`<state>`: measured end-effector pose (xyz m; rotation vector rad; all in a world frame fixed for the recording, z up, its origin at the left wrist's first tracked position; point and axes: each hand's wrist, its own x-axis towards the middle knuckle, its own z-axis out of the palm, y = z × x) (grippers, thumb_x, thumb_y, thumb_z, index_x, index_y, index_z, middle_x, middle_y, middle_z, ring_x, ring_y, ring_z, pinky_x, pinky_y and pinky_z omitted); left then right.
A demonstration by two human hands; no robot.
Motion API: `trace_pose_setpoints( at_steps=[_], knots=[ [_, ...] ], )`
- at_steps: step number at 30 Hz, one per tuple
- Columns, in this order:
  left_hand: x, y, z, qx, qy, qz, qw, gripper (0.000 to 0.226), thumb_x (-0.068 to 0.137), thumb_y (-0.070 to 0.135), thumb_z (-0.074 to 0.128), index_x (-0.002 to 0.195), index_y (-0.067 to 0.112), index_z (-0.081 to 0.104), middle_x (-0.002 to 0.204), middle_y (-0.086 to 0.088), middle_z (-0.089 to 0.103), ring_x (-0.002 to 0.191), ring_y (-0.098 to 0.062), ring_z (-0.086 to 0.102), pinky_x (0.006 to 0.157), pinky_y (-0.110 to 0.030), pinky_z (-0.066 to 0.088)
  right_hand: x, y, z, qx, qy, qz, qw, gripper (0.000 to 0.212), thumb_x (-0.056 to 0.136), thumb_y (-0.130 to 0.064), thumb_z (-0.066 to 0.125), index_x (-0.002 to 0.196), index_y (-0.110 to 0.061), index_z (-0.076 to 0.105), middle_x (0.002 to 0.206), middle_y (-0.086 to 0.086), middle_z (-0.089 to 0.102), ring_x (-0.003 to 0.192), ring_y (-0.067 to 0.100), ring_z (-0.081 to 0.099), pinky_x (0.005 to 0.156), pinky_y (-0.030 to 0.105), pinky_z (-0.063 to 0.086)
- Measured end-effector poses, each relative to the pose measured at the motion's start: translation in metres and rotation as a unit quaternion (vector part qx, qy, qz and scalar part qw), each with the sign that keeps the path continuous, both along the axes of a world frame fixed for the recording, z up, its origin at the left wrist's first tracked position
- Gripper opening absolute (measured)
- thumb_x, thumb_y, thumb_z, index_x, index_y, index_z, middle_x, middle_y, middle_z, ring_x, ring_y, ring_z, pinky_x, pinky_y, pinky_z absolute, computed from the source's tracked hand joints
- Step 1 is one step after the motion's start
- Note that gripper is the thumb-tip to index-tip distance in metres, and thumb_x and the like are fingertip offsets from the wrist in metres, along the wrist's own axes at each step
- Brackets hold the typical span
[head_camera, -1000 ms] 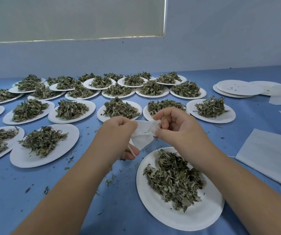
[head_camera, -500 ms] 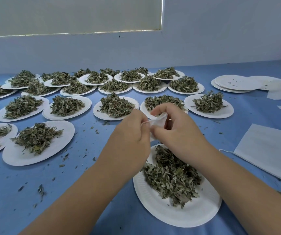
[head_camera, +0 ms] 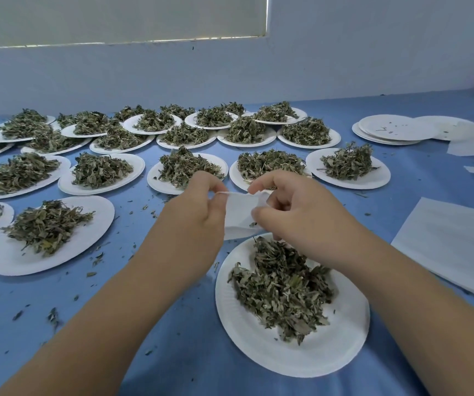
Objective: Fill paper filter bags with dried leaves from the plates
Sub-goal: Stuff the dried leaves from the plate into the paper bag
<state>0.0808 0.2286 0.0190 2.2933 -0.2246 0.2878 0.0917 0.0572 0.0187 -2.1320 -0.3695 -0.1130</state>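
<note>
The hands have drawn apart since half a second ago. The bag (head_camera: 240,212), then bunched between them, now hangs stretched at centre frame, just above the far rim of the near plate (head_camera: 258,352). The left hand (head_camera: 198,207) pinches its left top corner and the right hand (head_camera: 296,212) pinches the right edge. The mouth seems to be opening. The leaves (head_camera: 281,287) lie unscooped on the plate, so filling likely comes next.
</note>
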Motion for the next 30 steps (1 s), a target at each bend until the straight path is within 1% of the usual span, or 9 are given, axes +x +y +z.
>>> trace_pose_setpoints(
  at_steps=[3,5,8,11,14,17,21,25,30],
  knots=[
    [0.000,0.001,0.004,-0.084,-0.003,-0.003,0.996,0.018,0.101,0.026,0.040,0.087,0.035,0.050,0.049,0.011,0.052,0.036,-0.003,0.040,0.036,-0.020,0.035,-0.002,-0.001,0.004,0.006,0.008,0.012,1.000,0.011,0.088,-0.036,0.062,0.098,-0.032,0.062,0.069,-0.005,0.067,0.062,0.014,0.063,0.050,0.017,0.044],
    [-0.001,0.001,0.007,-0.121,-0.011,-0.003,0.993,0.019,0.101,0.024,0.041,0.088,0.034,0.051,0.050,0.008,0.053,0.036,-0.004,0.039,0.036,-0.020,0.035,-0.005,-0.003,0.006,0.018,0.003,0.017,1.000,0.016,0.089,-0.044,0.059,0.094,-0.030,0.066,0.071,-0.005,0.069,0.056,0.007,0.059,0.049,0.017,0.044],
    [-0.002,0.003,0.010,-0.146,-0.040,0.001,0.989,0.019,0.101,0.022,0.041,0.088,0.033,0.050,0.048,0.009,0.053,0.036,-0.005,0.038,0.034,-0.019,0.031,-0.008,-0.006,0.010,0.025,-0.021,0.008,0.999,0.021,0.088,-0.049,0.059,0.087,-0.031,0.069,0.074,-0.002,0.068,0.056,0.008,0.058,0.054,0.026,0.049],
    [-0.002,0.008,0.010,-0.093,-0.093,0.022,0.991,0.018,0.099,0.021,0.038,0.089,0.032,0.048,0.052,0.012,0.053,0.037,-0.007,0.039,0.032,-0.016,0.027,-0.011,-0.014,0.012,-0.020,-0.021,0.021,0.999,0.023,0.082,-0.052,0.062,0.081,-0.031,0.070,0.067,-0.009,0.064,0.052,0.005,0.053,0.046,0.020,0.044],
    [-0.002,0.012,0.008,-0.031,-0.115,0.037,0.992,0.015,0.099,0.024,0.037,0.091,0.034,0.045,0.058,0.005,0.049,0.043,-0.008,0.046,0.033,-0.022,0.032,-0.015,-0.018,0.011,-0.128,0.007,0.047,0.991,0.028,0.072,-0.060,0.062,0.083,-0.035,0.070,0.078,-0.022,0.063,0.057,-0.002,0.055,0.052,0.010,0.042],
    [0.000,0.011,0.005,0.027,-0.102,0.034,0.994,0.013,0.098,0.026,0.036,0.093,0.035,0.042,0.064,0.004,0.049,0.052,-0.004,0.051,0.039,-0.019,0.036,-0.018,-0.018,0.009,-0.204,0.001,0.058,0.977,0.041,0.066,-0.070,0.058,0.092,-0.041,0.068,0.084,-0.026,0.059,0.070,-0.009,0.055,0.055,0.011,0.038],
    [-0.002,0.007,0.002,0.101,-0.076,0.016,0.992,0.009,0.099,0.026,0.035,0.098,0.032,0.042,0.057,0.007,0.043,0.043,-0.010,0.040,0.041,-0.024,0.024,-0.022,-0.016,0.010,-0.250,-0.004,0.078,0.965,0.045,0.067,-0.069,0.058,0.100,-0.040,0.066,0.082,-0.042,0.047,0.074,-0.018,0.048,0.055,0.013,0.035],
    [-0.005,0.005,0.007,0.144,-0.096,0.014,0.985,0.009,0.099,0.022,0.035,0.101,0.028,0.042,0.058,0.005,0.044,0.047,-0.014,0.044,0.042,-0.032,0.030,-0.025,-0.015,0.010,-0.285,-0.019,0.072,0.956,0.033,0.077,-0.055,0.063,0.100,-0.030,0.068,0.079,-0.017,0.050,0.076,-0.016,0.045,0.054,0.017,0.033],
    [-0.007,0.002,0.010,0.181,-0.096,0.027,0.979,0.013,0.099,0.013,0.038,0.103,0.025,0.040,0.061,0.001,0.045,0.052,-0.018,0.045,0.046,-0.035,0.032,-0.025,-0.013,0.010,-0.307,-0.016,0.054,0.950,0.022,0.085,-0.043,0.062,0.098,-0.026,0.069,0.077,-0.012,0.052,0.068,0.002,0.051,0.063,0.027,0.048]
  ],
)
